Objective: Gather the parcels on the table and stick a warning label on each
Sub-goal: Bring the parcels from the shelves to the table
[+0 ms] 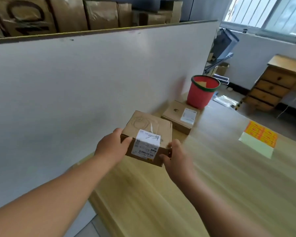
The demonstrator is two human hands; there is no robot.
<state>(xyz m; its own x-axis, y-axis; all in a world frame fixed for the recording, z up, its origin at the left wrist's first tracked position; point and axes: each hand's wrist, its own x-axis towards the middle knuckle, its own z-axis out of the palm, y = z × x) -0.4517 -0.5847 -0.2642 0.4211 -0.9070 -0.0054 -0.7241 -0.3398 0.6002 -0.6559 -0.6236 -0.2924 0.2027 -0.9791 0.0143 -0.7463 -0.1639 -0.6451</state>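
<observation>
A small cardboard parcel point(149, 127) with a white shipping label folded over its near edge sits between both hands, at or just above the wooden table point(212, 177). My left hand point(109, 146) grips its left side and my right hand point(176, 158) grips its right near corner. A flatter cardboard parcel point(174, 115) with a white label lies behind it by the partition. A sheet of orange and yellow warning labels point(260, 135), with its lower part pale and bare, lies at the table's right edge.
A red bin point(202, 93) with a green rim stands on the table's far end. A white partition point(75, 91) runs along the table's left side, with cardboard boxes point(101, 14) stacked behind it. A wooden drawer unit point(273, 84) stands across the room.
</observation>
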